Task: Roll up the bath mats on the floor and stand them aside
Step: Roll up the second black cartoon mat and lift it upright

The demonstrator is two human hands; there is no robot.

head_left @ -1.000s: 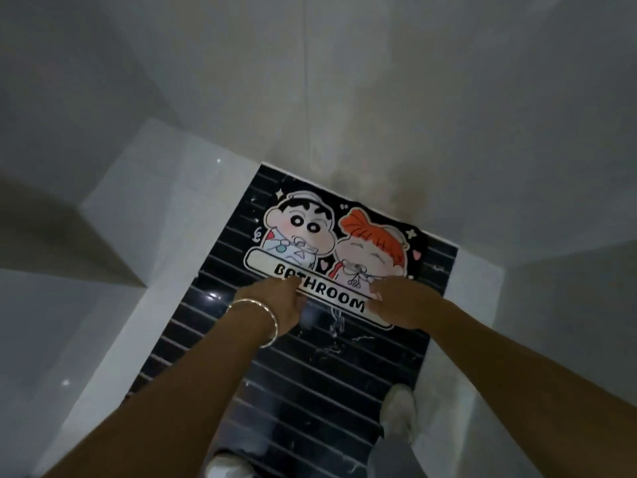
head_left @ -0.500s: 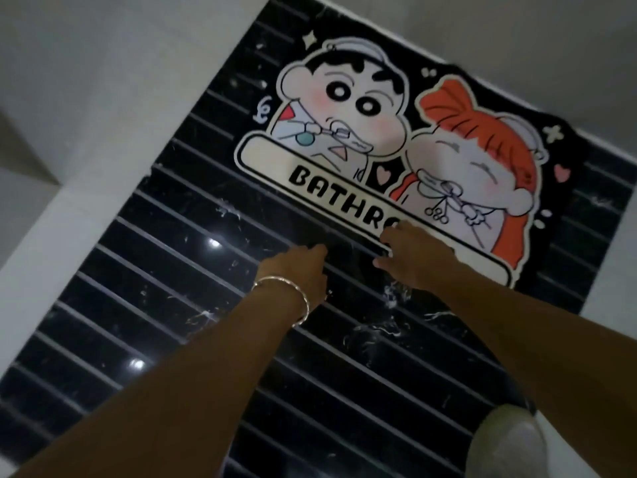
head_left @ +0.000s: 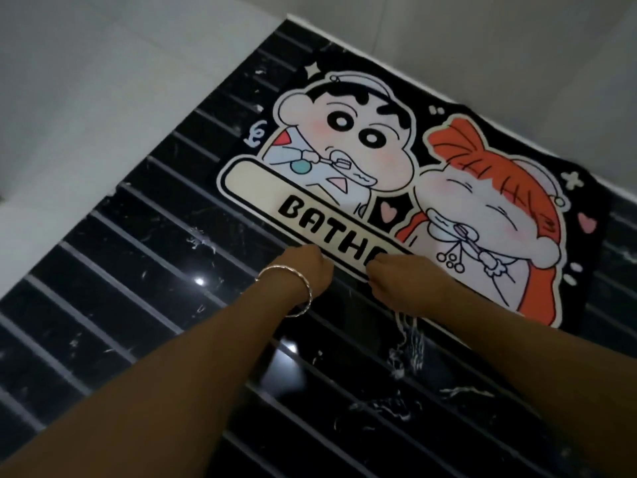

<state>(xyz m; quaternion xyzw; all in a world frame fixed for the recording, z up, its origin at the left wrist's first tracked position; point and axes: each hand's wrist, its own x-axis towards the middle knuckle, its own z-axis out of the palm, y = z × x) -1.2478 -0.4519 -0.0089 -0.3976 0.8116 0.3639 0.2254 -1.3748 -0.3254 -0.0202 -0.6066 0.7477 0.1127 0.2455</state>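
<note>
Glossy black floor, pale stripes; cartoon-printed bath mat lies flat on it.

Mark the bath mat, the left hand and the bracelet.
bath mat point(head_left: 384, 163): head view, on the black-haired cartoon face.
left hand point(head_left: 304, 268): head view, on its back, by the mat's near edge.
bracelet point(head_left: 307, 290): head view, on the band round the left wrist.

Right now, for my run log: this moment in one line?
step: start roll | left hand: pinches bath mat near edge | right hand: pinches same edge | mat: unrolled on striped floor
</note>
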